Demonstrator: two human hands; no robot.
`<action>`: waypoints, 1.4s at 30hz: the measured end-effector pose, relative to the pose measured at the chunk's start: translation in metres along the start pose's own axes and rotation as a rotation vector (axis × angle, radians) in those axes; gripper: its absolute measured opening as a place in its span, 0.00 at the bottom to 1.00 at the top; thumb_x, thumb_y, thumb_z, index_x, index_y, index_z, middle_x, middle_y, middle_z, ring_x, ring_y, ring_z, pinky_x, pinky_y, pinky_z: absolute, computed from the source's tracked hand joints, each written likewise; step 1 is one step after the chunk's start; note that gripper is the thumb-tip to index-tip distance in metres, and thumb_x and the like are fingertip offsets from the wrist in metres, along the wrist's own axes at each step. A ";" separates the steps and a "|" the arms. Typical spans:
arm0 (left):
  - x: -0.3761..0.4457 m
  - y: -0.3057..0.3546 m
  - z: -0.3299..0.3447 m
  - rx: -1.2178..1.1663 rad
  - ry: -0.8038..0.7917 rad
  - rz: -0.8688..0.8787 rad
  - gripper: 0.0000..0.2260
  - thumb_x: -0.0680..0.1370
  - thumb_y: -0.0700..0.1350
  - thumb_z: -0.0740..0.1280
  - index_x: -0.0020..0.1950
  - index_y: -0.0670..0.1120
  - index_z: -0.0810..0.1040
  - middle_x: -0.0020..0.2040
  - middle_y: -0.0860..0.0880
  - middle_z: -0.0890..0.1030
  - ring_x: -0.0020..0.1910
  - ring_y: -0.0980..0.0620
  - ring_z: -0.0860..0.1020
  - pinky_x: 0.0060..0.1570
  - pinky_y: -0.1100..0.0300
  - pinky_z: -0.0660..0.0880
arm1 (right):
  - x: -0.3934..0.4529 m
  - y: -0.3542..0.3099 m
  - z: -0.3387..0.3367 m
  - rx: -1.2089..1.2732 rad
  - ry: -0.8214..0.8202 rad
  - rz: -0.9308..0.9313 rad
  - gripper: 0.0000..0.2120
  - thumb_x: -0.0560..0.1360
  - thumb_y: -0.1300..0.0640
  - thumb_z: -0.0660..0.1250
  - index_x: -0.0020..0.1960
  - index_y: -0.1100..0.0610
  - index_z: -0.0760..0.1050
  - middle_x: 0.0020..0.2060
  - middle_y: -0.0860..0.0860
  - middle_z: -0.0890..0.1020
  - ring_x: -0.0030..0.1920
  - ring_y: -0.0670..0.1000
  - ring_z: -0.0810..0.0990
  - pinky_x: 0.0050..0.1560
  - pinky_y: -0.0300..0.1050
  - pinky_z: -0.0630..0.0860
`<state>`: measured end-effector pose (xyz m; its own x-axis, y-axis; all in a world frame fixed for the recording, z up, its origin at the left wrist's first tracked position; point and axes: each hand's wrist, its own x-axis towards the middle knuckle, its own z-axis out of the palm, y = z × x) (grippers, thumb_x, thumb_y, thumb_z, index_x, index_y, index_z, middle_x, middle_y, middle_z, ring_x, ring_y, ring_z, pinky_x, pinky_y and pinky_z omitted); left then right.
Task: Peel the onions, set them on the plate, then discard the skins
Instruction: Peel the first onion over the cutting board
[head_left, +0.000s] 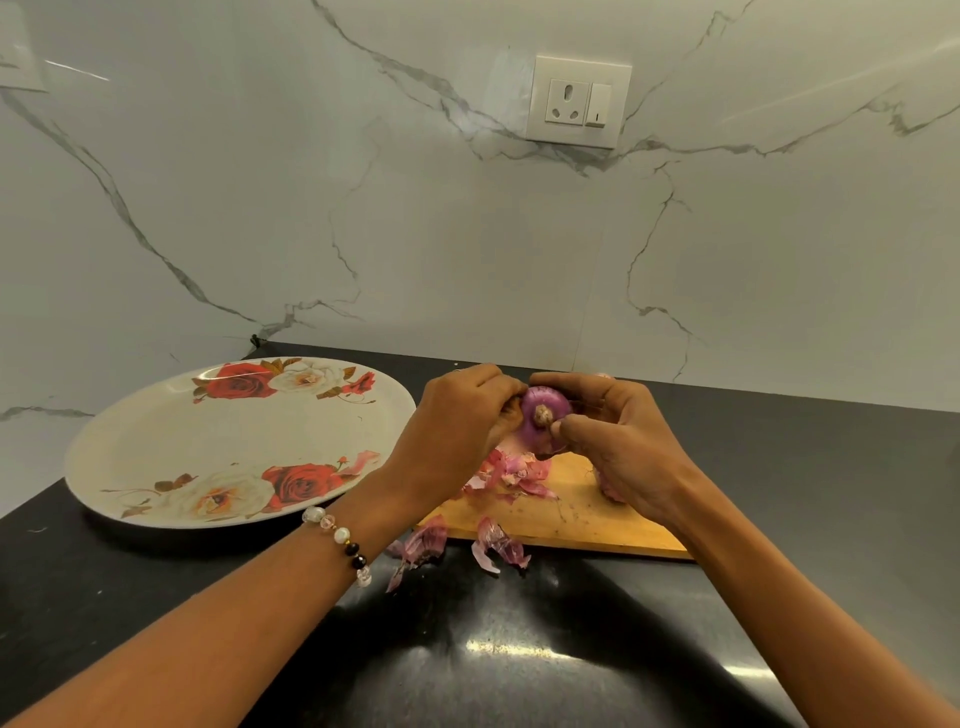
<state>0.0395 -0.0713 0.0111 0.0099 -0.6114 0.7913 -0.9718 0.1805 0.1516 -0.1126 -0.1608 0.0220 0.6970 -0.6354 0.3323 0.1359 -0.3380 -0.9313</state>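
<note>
You're mid-peel on the red onion (540, 418), held up over the far end of the wooden cutting board (566, 519), root end facing you. Your left hand (457, 421) grips it from the left w/ fingers curled round it; your right hand (608, 441) holds the right side, thumb and fingertip pinching at the skin near the root. The onion looks mostly bare already: smooth, glossy purple, round, w/ a dry tan root nub.

Plate (156, 431) sits to the left on the bench (779, 467), touching nothing, and no onion is on it yet. So I'd judge plating not started, discard not started.

Skins (511, 475): thin, papery, pink-purple flakes piled on the board under your hands, plus a few curled scraps (498, 543) off the board's near edge on the bench. Something pinkish peeks from behind your right wrist; prob. another onion, can't tell.

Bench is dark, polished stone, glare near you. Plate is oval, glossy, rose print.
</note>
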 end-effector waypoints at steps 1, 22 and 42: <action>0.000 0.001 0.001 -0.020 0.030 -0.023 0.09 0.72 0.40 0.72 0.49 0.37 0.83 0.41 0.43 0.84 0.37 0.48 0.82 0.42 0.66 0.75 | 0.000 0.001 0.000 -0.002 0.005 -0.005 0.20 0.73 0.74 0.67 0.56 0.53 0.80 0.55 0.54 0.82 0.56 0.56 0.81 0.52 0.50 0.82; 0.004 -0.002 -0.004 -0.558 0.182 -0.769 0.05 0.76 0.38 0.68 0.50 0.43 0.83 0.41 0.47 0.84 0.37 0.52 0.82 0.38 0.61 0.81 | 0.000 -0.004 -0.003 0.210 -0.043 -0.013 0.21 0.72 0.79 0.62 0.54 0.58 0.80 0.51 0.54 0.84 0.52 0.54 0.83 0.43 0.45 0.82; 0.009 -0.002 -0.020 -0.453 -0.198 -0.357 0.09 0.76 0.40 0.69 0.55 0.42 0.83 0.43 0.50 0.83 0.37 0.59 0.82 0.39 0.69 0.78 | 0.000 -0.004 -0.015 0.114 -0.127 0.061 0.20 0.74 0.77 0.61 0.55 0.58 0.80 0.54 0.57 0.83 0.55 0.55 0.83 0.44 0.44 0.81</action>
<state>0.0463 -0.0623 0.0298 0.2305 -0.8182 0.5267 -0.7191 0.2214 0.6587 -0.1240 -0.1700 0.0277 0.7890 -0.5569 0.2595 0.1644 -0.2157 -0.9625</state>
